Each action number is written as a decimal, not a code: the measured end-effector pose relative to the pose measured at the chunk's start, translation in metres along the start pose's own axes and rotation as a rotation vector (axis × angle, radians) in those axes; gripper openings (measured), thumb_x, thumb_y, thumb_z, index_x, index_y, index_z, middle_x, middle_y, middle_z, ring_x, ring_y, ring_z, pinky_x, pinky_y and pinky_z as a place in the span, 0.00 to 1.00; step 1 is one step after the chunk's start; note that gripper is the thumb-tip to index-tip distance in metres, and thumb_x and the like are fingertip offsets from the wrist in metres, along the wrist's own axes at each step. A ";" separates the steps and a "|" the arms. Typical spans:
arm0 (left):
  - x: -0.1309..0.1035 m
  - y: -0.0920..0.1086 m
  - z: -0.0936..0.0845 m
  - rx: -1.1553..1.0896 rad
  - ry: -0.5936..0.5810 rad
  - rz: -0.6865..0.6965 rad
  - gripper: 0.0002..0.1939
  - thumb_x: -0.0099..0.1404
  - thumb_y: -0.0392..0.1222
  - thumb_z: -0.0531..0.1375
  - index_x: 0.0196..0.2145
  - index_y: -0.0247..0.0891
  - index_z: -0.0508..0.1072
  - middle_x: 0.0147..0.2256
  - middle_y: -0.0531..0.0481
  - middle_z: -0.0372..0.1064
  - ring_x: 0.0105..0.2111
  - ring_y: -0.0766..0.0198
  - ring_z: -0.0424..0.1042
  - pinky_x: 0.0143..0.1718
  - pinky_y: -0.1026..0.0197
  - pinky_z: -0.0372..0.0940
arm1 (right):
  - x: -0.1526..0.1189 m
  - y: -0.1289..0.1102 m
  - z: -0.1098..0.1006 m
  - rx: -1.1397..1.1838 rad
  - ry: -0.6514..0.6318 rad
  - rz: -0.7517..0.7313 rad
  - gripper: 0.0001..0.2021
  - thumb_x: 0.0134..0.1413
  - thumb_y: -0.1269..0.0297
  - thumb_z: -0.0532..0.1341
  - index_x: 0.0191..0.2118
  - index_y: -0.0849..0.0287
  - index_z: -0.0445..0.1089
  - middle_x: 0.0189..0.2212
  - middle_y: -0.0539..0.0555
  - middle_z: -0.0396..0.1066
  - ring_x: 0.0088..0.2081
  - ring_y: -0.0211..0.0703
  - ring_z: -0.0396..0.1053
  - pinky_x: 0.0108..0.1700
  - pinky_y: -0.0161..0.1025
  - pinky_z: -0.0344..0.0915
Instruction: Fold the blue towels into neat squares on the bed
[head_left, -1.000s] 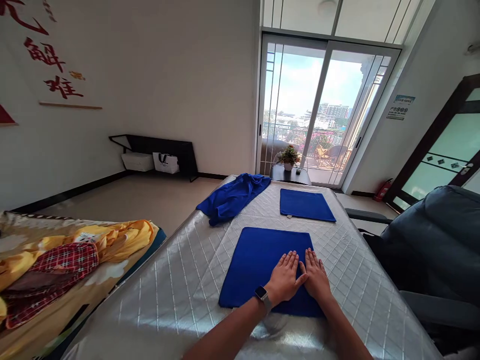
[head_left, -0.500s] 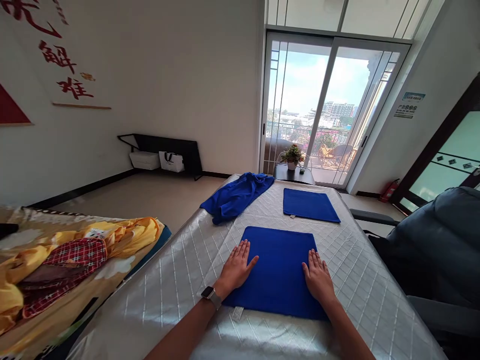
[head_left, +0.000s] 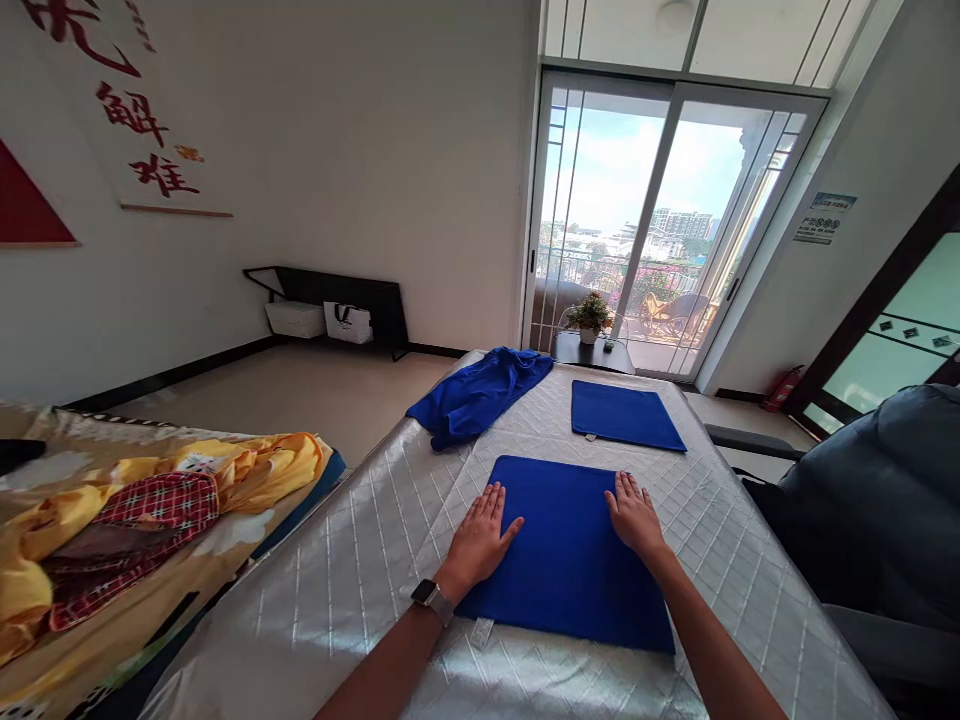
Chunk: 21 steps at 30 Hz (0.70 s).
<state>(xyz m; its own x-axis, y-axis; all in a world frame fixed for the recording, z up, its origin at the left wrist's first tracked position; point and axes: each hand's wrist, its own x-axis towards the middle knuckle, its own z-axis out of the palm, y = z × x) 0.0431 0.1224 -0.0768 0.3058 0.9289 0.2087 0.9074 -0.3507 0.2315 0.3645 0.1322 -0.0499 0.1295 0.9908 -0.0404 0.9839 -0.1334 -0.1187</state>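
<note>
A flat rectangular blue cloth [head_left: 562, 560] with a white label at its near left edge lies on a silver quilted cover [head_left: 360, 560]. Along its left edge rests my left hand [head_left: 478, 537], palm down, fingers together and stretched out, thumb on the cloth; a watch [head_left: 433, 600] is on that wrist. My right hand [head_left: 635, 515] lies flat near the far right corner, fingers extended. Farther back is a second flat blue cloth [head_left: 628, 415], also with a small label. To its left sits a crumpled blue cloth [head_left: 484, 395] at the cover's far left edge.
At left, a bed [head_left: 285, 515] carries yellow and red plaid fabric. A dark padded chair [head_left: 885, 490] stands close on the right. Beyond the far edge are a small table with a potted plant [head_left: 589, 315] and a sliding glass door [head_left: 652, 220]. A black rack [head_left: 330, 300] stands by the wall.
My right hand has slid away from me along the cloth's right side toward its far corner. My left hand stays at the left edge. The view has shifted slightly.
</note>
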 end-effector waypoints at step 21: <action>0.052 0.080 0.014 -0.014 -0.060 0.222 0.40 0.74 0.64 0.39 0.71 0.32 0.53 0.70 0.38 0.49 0.71 0.49 0.47 0.70 0.45 0.48 | 0.019 0.008 0.019 0.065 0.059 0.010 0.33 0.70 0.54 0.36 0.73 0.68 0.42 0.74 0.57 0.39 0.73 0.44 0.34 0.71 0.45 0.31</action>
<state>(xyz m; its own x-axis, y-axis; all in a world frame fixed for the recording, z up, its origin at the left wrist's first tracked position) 0.1357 0.1443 -0.0603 0.5144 0.8342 0.1989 0.8122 -0.5484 0.1992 0.3726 0.1490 -0.0706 0.1481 0.9888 0.0165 0.9728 -0.1427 -0.1826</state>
